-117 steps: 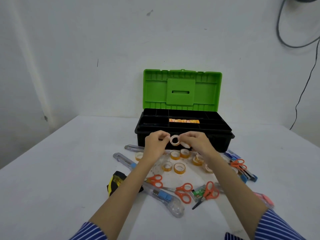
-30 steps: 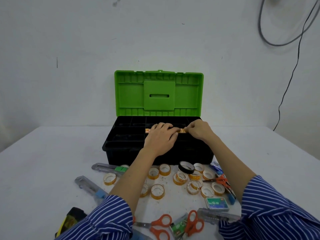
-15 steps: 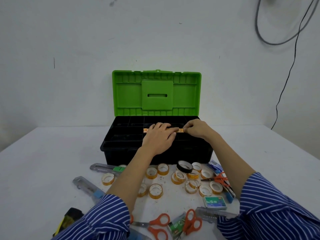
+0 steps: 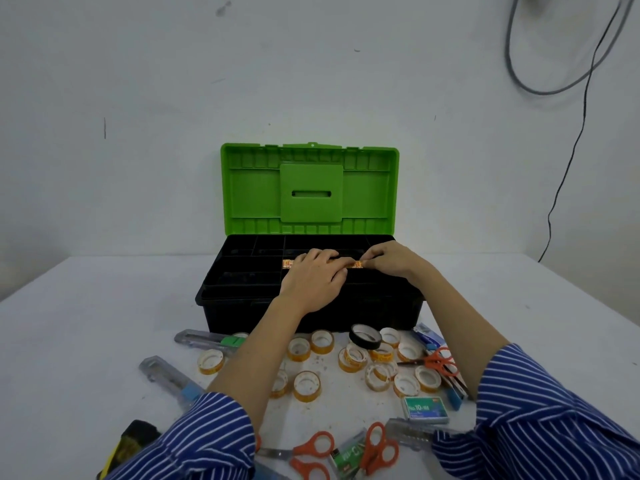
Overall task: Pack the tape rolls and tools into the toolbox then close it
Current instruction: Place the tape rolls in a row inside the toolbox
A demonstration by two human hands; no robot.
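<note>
The toolbox (image 4: pixel 242 306) is black, with its green lid (image 4: pixel 252 188) standing open against the wall. My left hand (image 4: pixel 313 282) lies across the orange-labelled bar (image 4: pixel 353 263) in the middle of the inner tray, fingers relaxed. My right hand (image 4: pixel 391 261) pinches the bar's right end with curled fingers. Several yellow tape rolls (image 4: pixel 307 386) and one black roll (image 4: pixel 365 337) lie on the table in front of the box. Orange scissors (image 4: pixel 441 362) and utility knives (image 4: pixel 204 339) lie among them.
More orange scissors (image 4: pixel 311 452) lie near my sleeves, next to a green staple box (image 4: pixel 424 408). A yellow-black tape measure (image 4: pixel 131 445) is at the lower left, and a second knife (image 4: pixel 169 377) lies left of the rolls. A cable (image 4: pixel 568 161) hangs down the right wall.
Earlier both hands held a pale tape roll in front of the box; now they are over the tray's labelled bar. In the last second they have barely shifted.
</note>
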